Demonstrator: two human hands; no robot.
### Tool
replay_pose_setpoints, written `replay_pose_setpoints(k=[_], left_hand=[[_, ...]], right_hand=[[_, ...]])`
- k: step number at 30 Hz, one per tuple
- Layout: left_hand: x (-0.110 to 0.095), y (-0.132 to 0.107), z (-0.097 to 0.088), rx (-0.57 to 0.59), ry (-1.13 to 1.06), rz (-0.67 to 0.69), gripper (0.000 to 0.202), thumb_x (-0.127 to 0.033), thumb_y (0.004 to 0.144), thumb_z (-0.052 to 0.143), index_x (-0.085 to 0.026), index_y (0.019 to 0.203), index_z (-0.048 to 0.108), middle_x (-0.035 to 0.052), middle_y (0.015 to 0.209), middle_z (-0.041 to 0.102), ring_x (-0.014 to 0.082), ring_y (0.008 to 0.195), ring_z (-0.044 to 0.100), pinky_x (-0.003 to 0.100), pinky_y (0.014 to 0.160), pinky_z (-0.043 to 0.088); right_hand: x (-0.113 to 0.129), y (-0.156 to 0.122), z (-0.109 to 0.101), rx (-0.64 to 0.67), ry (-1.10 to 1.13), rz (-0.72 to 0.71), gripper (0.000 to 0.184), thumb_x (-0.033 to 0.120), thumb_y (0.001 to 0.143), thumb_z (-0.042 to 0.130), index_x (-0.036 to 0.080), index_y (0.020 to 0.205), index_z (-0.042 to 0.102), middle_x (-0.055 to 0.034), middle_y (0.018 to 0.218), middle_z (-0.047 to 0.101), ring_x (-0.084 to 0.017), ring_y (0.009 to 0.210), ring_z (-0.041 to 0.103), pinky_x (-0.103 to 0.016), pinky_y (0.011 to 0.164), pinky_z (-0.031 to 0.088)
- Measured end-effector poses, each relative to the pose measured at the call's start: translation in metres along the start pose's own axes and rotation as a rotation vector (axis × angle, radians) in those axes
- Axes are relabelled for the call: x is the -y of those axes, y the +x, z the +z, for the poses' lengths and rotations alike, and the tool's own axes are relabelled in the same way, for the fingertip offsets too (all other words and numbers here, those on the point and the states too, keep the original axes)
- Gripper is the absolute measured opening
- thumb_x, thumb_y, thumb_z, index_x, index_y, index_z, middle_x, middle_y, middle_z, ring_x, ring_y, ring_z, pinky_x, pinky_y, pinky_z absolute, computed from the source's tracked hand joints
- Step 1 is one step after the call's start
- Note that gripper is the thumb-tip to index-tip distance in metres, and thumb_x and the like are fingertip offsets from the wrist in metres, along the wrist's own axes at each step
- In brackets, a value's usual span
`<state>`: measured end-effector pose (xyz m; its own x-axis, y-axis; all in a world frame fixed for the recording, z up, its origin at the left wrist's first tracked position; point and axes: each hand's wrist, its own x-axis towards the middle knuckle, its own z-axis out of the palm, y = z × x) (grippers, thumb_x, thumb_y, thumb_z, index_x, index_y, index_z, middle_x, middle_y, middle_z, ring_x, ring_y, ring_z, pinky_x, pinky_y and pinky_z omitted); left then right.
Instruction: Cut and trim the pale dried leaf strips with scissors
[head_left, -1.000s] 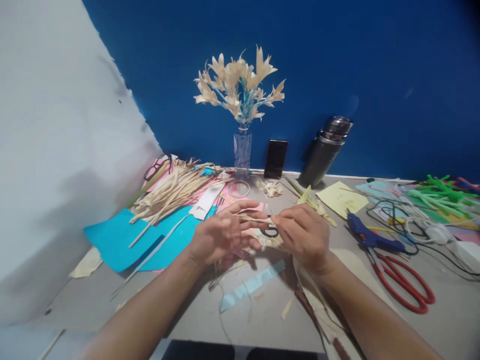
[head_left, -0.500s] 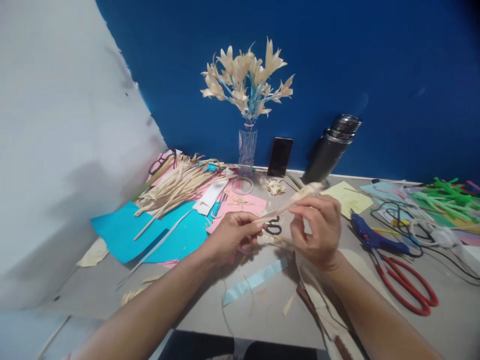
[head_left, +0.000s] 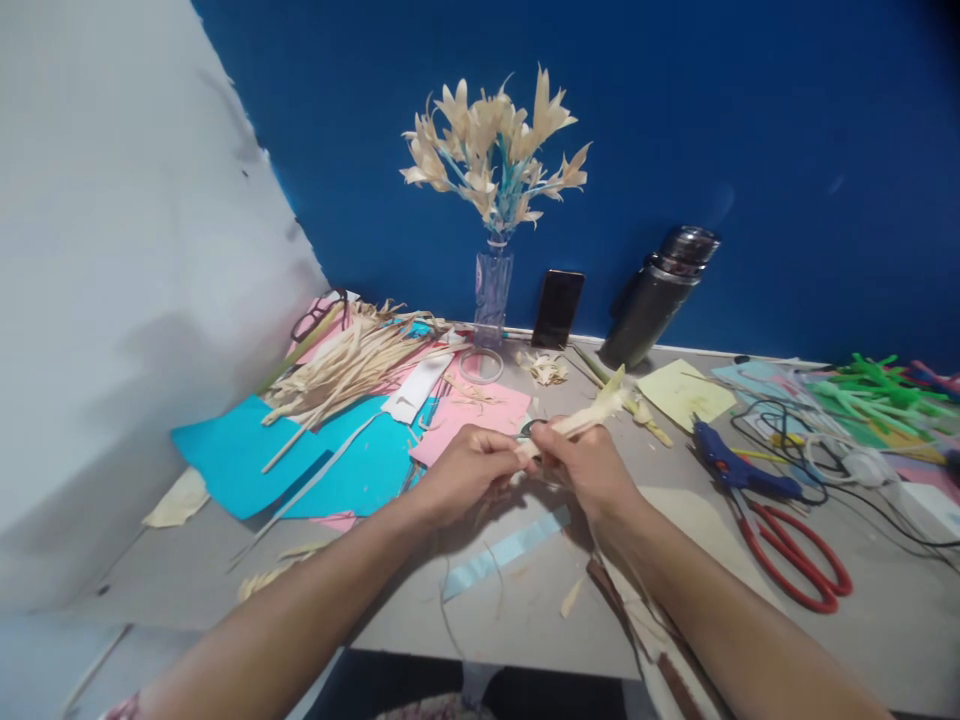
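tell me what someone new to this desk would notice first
Probably the spray of cream flowers standing in a clear bottle in front of the dark blue wall. Next, perhaps, the scissors with big red handles on the right, beside a blue glue gun. In the middle, the left hand and right hand pinch a pale strip.

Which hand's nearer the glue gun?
Right. The right hand is to the left of the glue gun, apart from it; the left hand is farther left, on the far side of the right hand from the gun.
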<state>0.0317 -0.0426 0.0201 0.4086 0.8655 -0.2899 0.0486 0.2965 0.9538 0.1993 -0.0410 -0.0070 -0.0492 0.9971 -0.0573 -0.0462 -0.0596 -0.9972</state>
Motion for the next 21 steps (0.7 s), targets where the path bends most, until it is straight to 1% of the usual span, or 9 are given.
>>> replay_pose_setpoints(k=[3, 6, 8, 10, 12, 15, 16, 18, 21], left_hand=[[0.001, -0.001, 0.002, 0.026, -0.041, 0.018, 0.017, -0.026, 0.076, 0.061, -0.013, 0.072, 0.072, -0.0041, 0.042, 0.045, 0.0045, 0.033, 0.031, 0.019, 0.035, 0.022], [0.003, 0.001, 0.004, 0.018, -0.112, 0.021, 0.018, -0.029, 0.077, 0.061, -0.014, 0.068, 0.066, -0.0021, 0.049, 0.052, 0.0046, 0.036, 0.036, 0.019, 0.037, 0.027], [0.004, 0.002, 0.005, 0.004, -0.09, 0.046, 0.02, -0.03, 0.077, 0.063, -0.014, 0.064, 0.062, -0.0007, 0.051, 0.055, 0.0048, 0.037, 0.038, 0.019, 0.038, 0.027], [0.005, 0.002, 0.007, -0.003, -0.006, 0.065, 0.02, -0.028, 0.077, 0.062, -0.015, 0.062, 0.06, -0.0009, 0.048, 0.055, 0.0052, 0.036, 0.038, 0.019, 0.038, 0.027], [0.006, 0.002, 0.008, -0.021, 0.099, 0.076, 0.018, -0.022, 0.077, 0.056, -0.015, 0.061, 0.062, -0.0018, 0.045, 0.052, 0.0062, 0.035, 0.039, 0.019, 0.038, 0.027], [0.01, 0.003, 0.009, -0.075, 0.216, 0.14, 0.02, -0.016, 0.073, 0.05, -0.014, 0.059, 0.063, -0.0031, 0.042, 0.048, 0.007, 0.037, 0.039, 0.02, 0.04, 0.027], [0.012, 0.004, 0.009, -0.088, 0.243, 0.167, 0.02, -0.016, 0.073, 0.049, -0.014, 0.059, 0.063, -0.0032, 0.043, 0.047, 0.0071, 0.038, 0.039, 0.02, 0.041, 0.027], [0.016, 0.006, 0.007, -0.105, 0.284, 0.207, 0.021, -0.018, 0.073, 0.05, -0.014, 0.059, 0.064, -0.0026, 0.045, 0.049, 0.0075, 0.041, 0.04, 0.021, 0.043, 0.028], [0.018, 0.008, 0.003, -0.134, 0.294, 0.209, 0.022, -0.019, 0.074, 0.049, -0.014, 0.058, 0.063, -0.0006, 0.047, 0.052, 0.0086, 0.042, 0.044, 0.021, 0.044, 0.03]], right_hand=[[0.001, 0.001, -0.003, 0.061, 0.103, 0.075, 0.048, 0.057, 0.075, 0.071, 0.016, 0.057, 0.054, 0.0016, 0.049, 0.048, -0.011, 0.048, 0.044, -0.025, 0.047, 0.033], [0.004, 0.001, -0.004, -0.017, -0.016, 0.039, 0.05, 0.058, 0.075, 0.071, 0.018, 0.054, 0.05, 0.0032, 0.046, 0.043, -0.01, 0.045, 0.04, -0.024, 0.043, 0.028], [0.007, -0.002, -0.003, -0.07, -0.185, -0.061, 0.046, 0.055, 0.079, 0.068, 0.018, 0.056, 0.052, 0.0025, 0.048, 0.045, -0.011, 0.045, 0.041, -0.025, 0.043, 0.029], [0.008, -0.005, -0.002, -0.082, -0.366, -0.206, 0.038, 0.047, 0.085, 0.064, 0.017, 0.062, 0.059, 0.0001, 0.055, 0.054, -0.013, 0.051, 0.049, -0.025, 0.049, 0.036], [0.006, -0.009, 0.0, -0.084, -0.566, -0.387, 0.032, 0.039, 0.09, 0.06, 0.017, 0.068, 0.064, -0.0024, 0.064, 0.061, -0.016, 0.06, 0.056, -0.027, 0.057, 0.041], [0.002, -0.016, 0.002, -0.106, -0.827, -0.683, 0.026, 0.03, 0.093, 0.057, 0.018, 0.071, 0.066, -0.0041, 0.069, 0.062, -0.017, 0.067, 0.056, -0.028, 0.063, 0.04], [0.001, -0.018, 0.003, -0.114, -0.871, -0.763, 0.025, 0.028, 0.093, 0.057, 0.018, 0.072, 0.066, -0.0042, 0.069, 0.061, -0.017, 0.067, 0.055, -0.028, 0.063, 0.04], [0.001, -0.021, 0.004, -0.13, -0.899, -0.856, 0.024, 0.024, 0.094, 0.056, 0.019, 0.073, 0.066, -0.0041, 0.068, 0.06, -0.016, 0.066, 0.054, -0.028, 0.063, 0.04], [0.005, -0.023, 0.004, -0.123, -0.876, -0.886, 0.024, 0.021, 0.095, 0.056, 0.019, 0.073, 0.066, -0.0041, 0.067, 0.062, -0.016, 0.066, 0.056, -0.028, 0.063, 0.041]])
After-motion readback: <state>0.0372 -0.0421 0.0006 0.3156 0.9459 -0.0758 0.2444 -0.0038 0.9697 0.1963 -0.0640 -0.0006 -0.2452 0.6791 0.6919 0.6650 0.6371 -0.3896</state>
